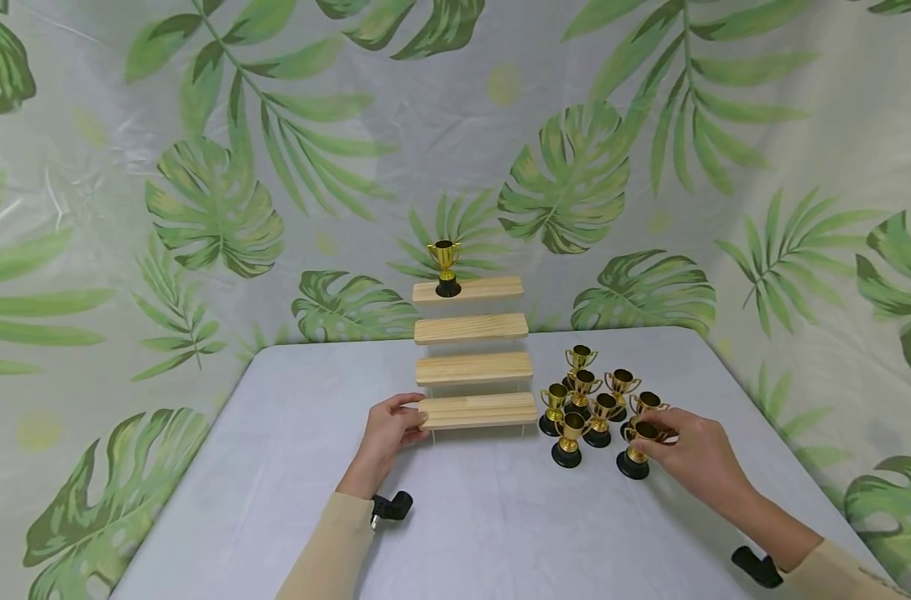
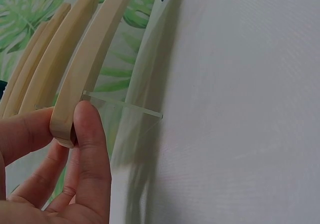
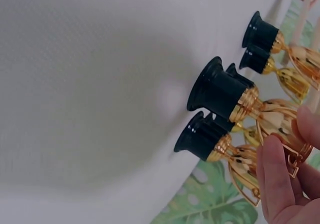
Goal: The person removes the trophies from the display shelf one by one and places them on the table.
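Note:
A four-step wooden display stand (image 1: 473,369) stands at the back middle of the white table. My left hand (image 1: 386,437) pinches the left end of its lowest board (image 1: 481,410); in the left wrist view the thumb lies by a clear support (image 2: 122,105) under that board (image 2: 70,106). At the front right of a cluster of small trophies, my right hand (image 1: 698,450) grips a gold trophy cup (image 1: 633,464) by its cup part. Its black base (image 3: 215,89) shows plainly in the right wrist view, fingers and thumb around the cup.
Several more gold trophies with black bases, one of them this trophy (image 1: 567,446), stand close together right of the stand. Another trophy (image 1: 446,265) stands on the top board's left end. Behind the table (image 1: 290,417) hangs a leaf-print cloth (image 1: 440,133).

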A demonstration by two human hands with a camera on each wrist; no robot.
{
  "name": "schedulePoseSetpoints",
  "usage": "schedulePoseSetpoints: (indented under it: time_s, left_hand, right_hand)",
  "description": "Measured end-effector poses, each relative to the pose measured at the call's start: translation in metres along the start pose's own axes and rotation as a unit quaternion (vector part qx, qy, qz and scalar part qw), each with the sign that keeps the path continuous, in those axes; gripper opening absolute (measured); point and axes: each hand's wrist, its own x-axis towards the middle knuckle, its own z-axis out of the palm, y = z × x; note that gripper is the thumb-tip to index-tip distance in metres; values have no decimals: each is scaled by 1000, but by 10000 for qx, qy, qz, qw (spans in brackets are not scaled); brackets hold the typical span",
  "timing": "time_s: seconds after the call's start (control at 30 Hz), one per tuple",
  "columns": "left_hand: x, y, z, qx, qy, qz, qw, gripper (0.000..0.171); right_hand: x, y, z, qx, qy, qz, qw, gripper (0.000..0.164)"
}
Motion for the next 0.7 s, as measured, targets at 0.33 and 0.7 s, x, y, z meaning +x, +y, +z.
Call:
schedulePoseSetpoints:
  time_s: [0.33,0.7]
  left_hand:
    - [-1,2,1,-18,27,51,10000,38]
    - [0,1,0,-69,-17,54,10000,38]
  right_hand:
    - [1,0,-3,-187,-77,-281,9994,37]
    - [0,-1,-4,-367,-159,-341,9986,41]
